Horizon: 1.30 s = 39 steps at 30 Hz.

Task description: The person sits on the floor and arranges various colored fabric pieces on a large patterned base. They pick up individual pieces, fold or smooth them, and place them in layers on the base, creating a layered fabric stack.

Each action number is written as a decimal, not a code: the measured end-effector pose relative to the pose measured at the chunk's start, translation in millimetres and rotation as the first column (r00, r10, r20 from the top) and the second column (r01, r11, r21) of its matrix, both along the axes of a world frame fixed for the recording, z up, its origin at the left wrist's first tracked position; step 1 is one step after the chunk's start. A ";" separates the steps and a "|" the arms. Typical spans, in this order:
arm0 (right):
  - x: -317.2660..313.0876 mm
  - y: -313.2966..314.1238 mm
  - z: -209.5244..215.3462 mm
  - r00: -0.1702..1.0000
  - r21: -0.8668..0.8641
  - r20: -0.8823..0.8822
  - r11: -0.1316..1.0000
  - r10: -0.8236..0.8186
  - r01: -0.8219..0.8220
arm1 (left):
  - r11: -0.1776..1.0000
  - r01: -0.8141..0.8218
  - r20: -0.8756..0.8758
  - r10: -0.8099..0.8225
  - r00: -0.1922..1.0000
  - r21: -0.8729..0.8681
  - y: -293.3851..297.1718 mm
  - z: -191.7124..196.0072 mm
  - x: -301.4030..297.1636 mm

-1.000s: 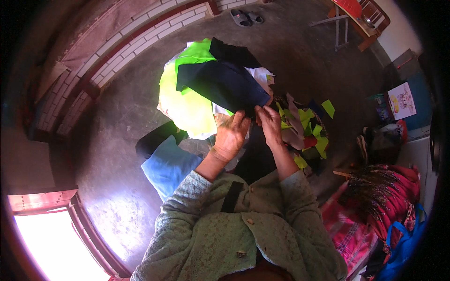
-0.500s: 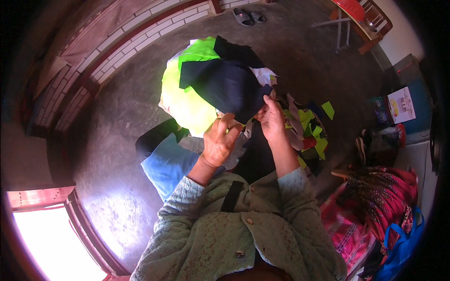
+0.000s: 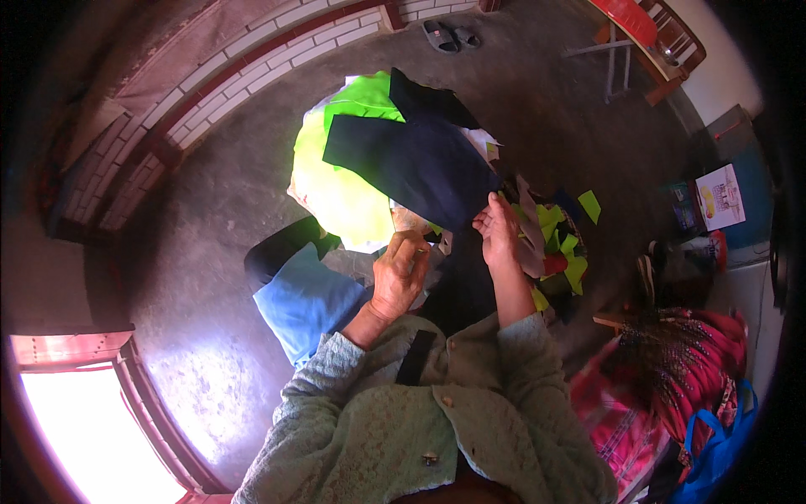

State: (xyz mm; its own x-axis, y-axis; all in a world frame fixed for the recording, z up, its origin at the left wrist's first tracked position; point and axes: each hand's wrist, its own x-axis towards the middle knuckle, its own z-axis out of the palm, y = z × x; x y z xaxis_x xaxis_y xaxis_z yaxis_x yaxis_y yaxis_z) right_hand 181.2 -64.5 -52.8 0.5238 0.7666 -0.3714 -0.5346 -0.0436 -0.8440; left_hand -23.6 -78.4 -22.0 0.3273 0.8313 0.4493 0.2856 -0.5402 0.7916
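A navy cloth piece [image 3: 403, 160] lies over bright yellow-green cloth [image 3: 336, 193] in a rounded pile in front of me. My left hand [image 3: 399, 275] is closed at the pile's near edge, fingers curled tight; a small dark tip shows beside them, too little to name. At the navy piece's right edge is my right hand [image 3: 501, 235], palm turned inward, thumb up and apart from the bent fingers. Its fingertips are close to that edge; whether they touch it is unclear. Black cloth [image 3: 432, 97] sits at the pile's far side.
Yellow-green and brown scraps [image 3: 558, 239] are heaped right of my right hand. Light blue cloth [image 3: 306, 298] hangs at the left. Slippers [image 3: 441, 36] lie on the floor by the far wall. Pink patterned fabric [image 3: 688, 370] and a blue bag [image 3: 714, 445] are at lower right.
My right hand has drawn back toward me and to the right, its thumb off the navy cloth. The navy cloth's right corner now lies flatter. My left hand has curled tighter and dropped slightly.
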 end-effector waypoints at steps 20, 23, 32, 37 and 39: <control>11.6 -13.3 -43.2 0.994 0.230 0.059 0.967 0.094 -0.105 | 0.948 -0.067 -0.187 0.130 0.974 0.310 75.5 70.4 18.1; 11.9 -14.6 -45.9 0.997 0.273 0.048 0.959 0.063 -0.074 | 0.939 0.028 -0.305 0.084 0.949 0.344 90.8 72.6 33.2; 5.9 -23.6 -34.3 0.975 0.263 0.208 0.955 0.082 -0.137 | 0.946 0.014 -0.433 0.135 0.891 0.324 188.2 84.9 49.2; 5.0 -19.5 -31.6 0.973 0.272 0.188 0.944 0.137 -0.185 | 0.973 -0.174 -0.477 0.226 0.850 0.152 288.3 66.7 34.3; 5.3 -19.3 -31.9 0.963 0.254 0.216 0.944 0.159 -0.212 | 0.968 -0.233 -0.534 0.246 0.809 0.092 313.4 63.6 35.7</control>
